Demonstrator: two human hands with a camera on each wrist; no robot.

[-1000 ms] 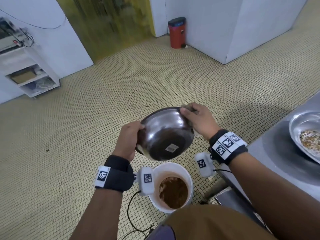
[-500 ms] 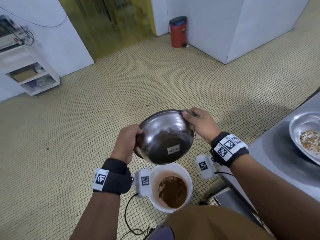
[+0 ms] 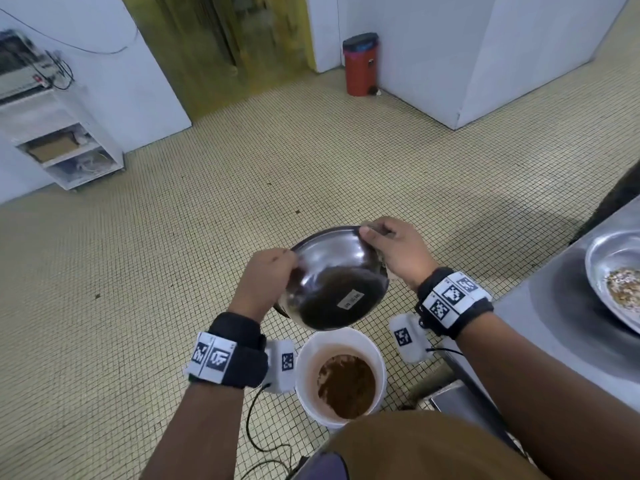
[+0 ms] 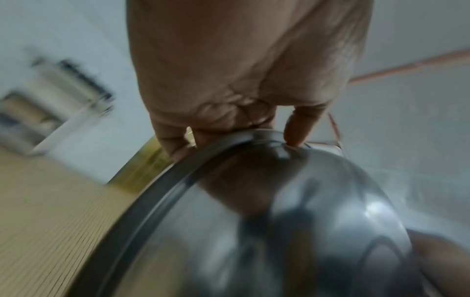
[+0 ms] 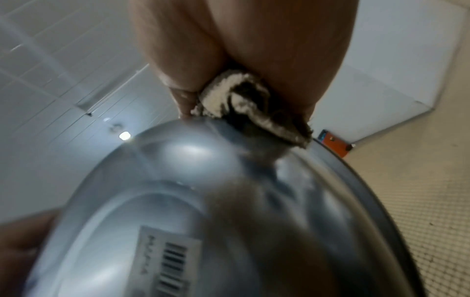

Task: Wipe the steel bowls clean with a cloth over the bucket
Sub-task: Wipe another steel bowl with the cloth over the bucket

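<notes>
In the left wrist view the fingers (image 4: 296, 128) of the left hand (image 3: 265, 284) curl over the rim of the steel bowl (image 3: 334, 277), with the thumb tip pressed on its outer wall. In the right wrist view the fingers (image 5: 184, 100) of the right hand (image 3: 398, 252) pinch a crumpled, soiled cloth (image 5: 250, 109) against the bowl's outer wall just under the rim; in the head view only a scrap of it peeps out beneath the palm.

The bowl sits at the centre of the head view, held between both hands and tipped so its underside faces the camera, a barcode sticker (image 3: 350, 300) on its base. Whether its inside is clean cannot be told. Directly below it in the frame stands the white bucket (image 3: 375, 355) on the tiled floor (image 3: 138, 271), with brown waste at its bottom.

At the right edge a steel tabletop (image 3: 554, 323) carries a second steel bowl (image 3: 599, 258) holding food scraps, well apart from the hands. A black cable (image 3: 251, 427) trails on the floor left of the bucket. In the upper left stands a white shelf unit (image 3: 65, 147); at upper centre a red pedal bin (image 3: 360, 64) stands against the white wall, beside a yellow strip curtain (image 3: 221, 46).
</notes>
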